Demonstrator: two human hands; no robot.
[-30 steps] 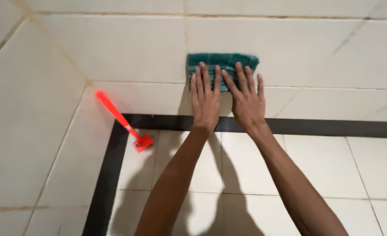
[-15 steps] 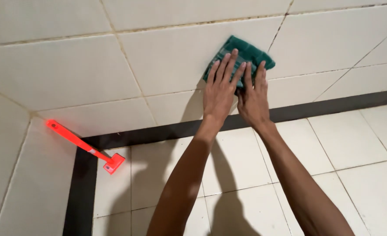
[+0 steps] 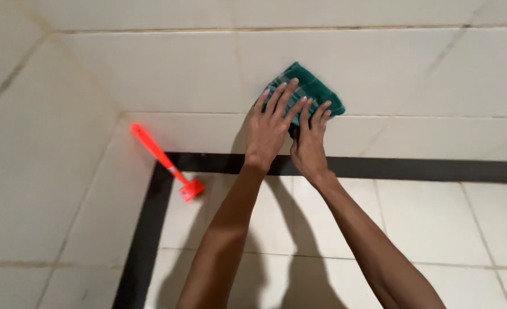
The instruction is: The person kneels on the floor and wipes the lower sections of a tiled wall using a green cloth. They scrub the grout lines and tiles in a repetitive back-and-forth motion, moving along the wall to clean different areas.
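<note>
Shifted leftward along the cream wall tiles (image 3: 150,68), the green scouring pad (image 3: 313,88) lies flat under left hand (image 3: 270,129) and right hand (image 3: 309,143), fingers spread, no closed grip; orange scraper (image 3: 164,163) left below, floor tiles (image 3: 425,223) beneath.

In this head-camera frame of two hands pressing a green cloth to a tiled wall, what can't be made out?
- Green scrubbing cloth: its lower part is covered by the left hand and right hand.
- Wall tile under the cloth: hidden, so its state cannot be judged.
- Palms: only the backs of the hands show.
- Orange-red plastic long-handled tool: its head is too small to identify.
- Both arms: cut off by the bottom edge.
</note>
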